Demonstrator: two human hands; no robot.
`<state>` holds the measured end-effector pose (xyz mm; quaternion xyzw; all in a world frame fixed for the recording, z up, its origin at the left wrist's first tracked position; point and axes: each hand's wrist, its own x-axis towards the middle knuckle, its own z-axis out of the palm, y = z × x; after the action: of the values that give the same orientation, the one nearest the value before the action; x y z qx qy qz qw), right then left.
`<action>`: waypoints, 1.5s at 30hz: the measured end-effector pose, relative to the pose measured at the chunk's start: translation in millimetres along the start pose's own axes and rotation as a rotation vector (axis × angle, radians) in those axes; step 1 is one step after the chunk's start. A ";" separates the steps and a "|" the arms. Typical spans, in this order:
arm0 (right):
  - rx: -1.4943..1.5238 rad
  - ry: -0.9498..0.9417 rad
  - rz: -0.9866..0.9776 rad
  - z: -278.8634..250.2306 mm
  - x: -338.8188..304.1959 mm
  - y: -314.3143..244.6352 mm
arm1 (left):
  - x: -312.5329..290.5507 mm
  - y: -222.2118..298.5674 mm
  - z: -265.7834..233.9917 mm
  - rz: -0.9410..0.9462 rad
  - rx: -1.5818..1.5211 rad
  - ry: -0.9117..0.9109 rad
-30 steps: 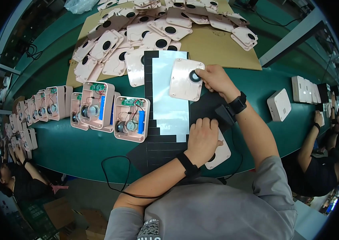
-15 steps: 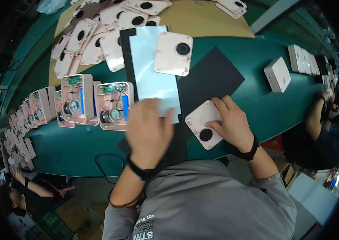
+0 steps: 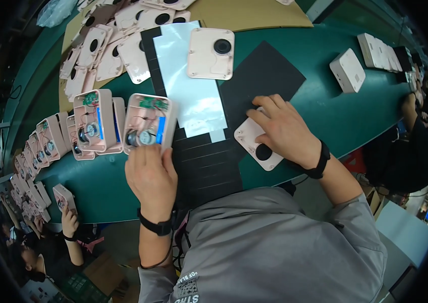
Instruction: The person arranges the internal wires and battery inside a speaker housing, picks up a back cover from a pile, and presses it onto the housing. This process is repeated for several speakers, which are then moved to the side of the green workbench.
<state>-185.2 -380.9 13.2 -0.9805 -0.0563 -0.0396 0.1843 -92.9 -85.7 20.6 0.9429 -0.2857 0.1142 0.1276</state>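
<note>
My left hand point(image 3: 152, 174) has its fingers closed over the near edge of an open pink housing point(image 3: 138, 113). Inside that housing are a green circuit board, red wires, a blue battery and a round metal part. My right hand point(image 3: 289, 132) grips a pale pink cover plate point(image 3: 245, 134), its fingers curled over the far edge and its thumb on the face near a black round pad. This plate lies tilted beside a black sheet point(image 3: 269, 65). Another pink cover point(image 3: 204, 65), with a black ring, rests on a shiny light-blue sheet point(image 3: 178, 76) farther back.
More open housings point(image 3: 92, 136) stand in a row to the left. Pink covers point(image 3: 108, 65) are heaped on cardboard point(image 3: 254, 15) at the back. At the right are closed white boxes point(image 3: 348, 70). A co-worker's hand point(image 3: 69, 222) at the lower left holds a housing.
My left hand has moved left from the light-blue sheet onto the open housing. My right-hand fingers have shifted over the cover's far edge. The co-worker at left now holds up a housing.
</note>
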 end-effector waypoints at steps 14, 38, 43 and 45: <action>0.046 0.037 0.093 -0.2 -12.4 8.2 | -25.3 6.6 -2.5 0.459 -0.263 -0.120; 0.060 -0.009 0.129 12.3 -35.7 -12.9 | -12.0 14.1 54.6 0.124 -0.688 -0.063; 0.102 0.060 0.304 -0.8 -22.3 20.9 | -16.9 13.0 49.9 0.121 -0.686 -0.073; -0.068 0.257 0.258 -12.0 -1.9 13.0 | -21.4 14.0 48.8 0.108 -0.678 -0.079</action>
<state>-186.1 -397.5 19.6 -0.9720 0.0955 -0.1423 0.1604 -111.2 -100.9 -29.0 0.8340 -0.3616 -0.0173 0.4164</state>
